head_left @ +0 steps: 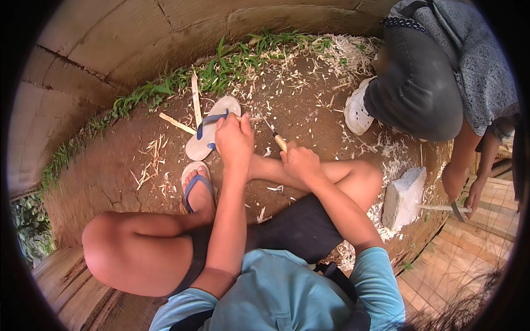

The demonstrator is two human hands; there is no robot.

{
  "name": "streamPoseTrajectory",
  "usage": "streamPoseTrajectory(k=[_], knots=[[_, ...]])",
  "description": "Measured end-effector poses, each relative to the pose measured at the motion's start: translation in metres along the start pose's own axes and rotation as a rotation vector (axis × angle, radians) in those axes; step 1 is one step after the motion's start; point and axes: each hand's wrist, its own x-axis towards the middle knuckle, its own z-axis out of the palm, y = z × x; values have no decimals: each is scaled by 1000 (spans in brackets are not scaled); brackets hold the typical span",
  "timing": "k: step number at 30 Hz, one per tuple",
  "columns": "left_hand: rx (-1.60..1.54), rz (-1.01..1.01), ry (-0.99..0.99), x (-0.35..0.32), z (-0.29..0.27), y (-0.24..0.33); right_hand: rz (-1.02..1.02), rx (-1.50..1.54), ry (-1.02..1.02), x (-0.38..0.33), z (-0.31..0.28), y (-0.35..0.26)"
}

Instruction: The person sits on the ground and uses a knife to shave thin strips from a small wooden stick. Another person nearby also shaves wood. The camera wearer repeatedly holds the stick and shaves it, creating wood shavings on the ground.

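Though apart, left hand (pixel 234 139) (thumb forward) closed round stick (pixel 254 118), right hand (pixel 301 164) round knife (pixel 279 140).

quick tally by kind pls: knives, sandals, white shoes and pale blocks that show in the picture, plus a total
Knives: 2
Sandals: 2
White shoes: 1
Pale blocks: 1
Total: 6

Two blue-strapped flip-flops (pixel 210 132) (pixel 190 170), two knives (pixel 280 142) (pixel 457 212) and two loose wooden strips (pixel 196 99) (pixel 178 124) can be counted. One white clog (pixel 359 109) and one pale block (pixel 404 197) are also seen.
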Motion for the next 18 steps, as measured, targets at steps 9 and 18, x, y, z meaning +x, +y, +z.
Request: streamPoseTrajectory(k=[9,18], knots=[[-48,-61,-7,-2,-4,3,-185,306,491,-8,-18,-15],[-59,-135,-41,1,-4,-4,-5,-25,27,3,-5,-5]])
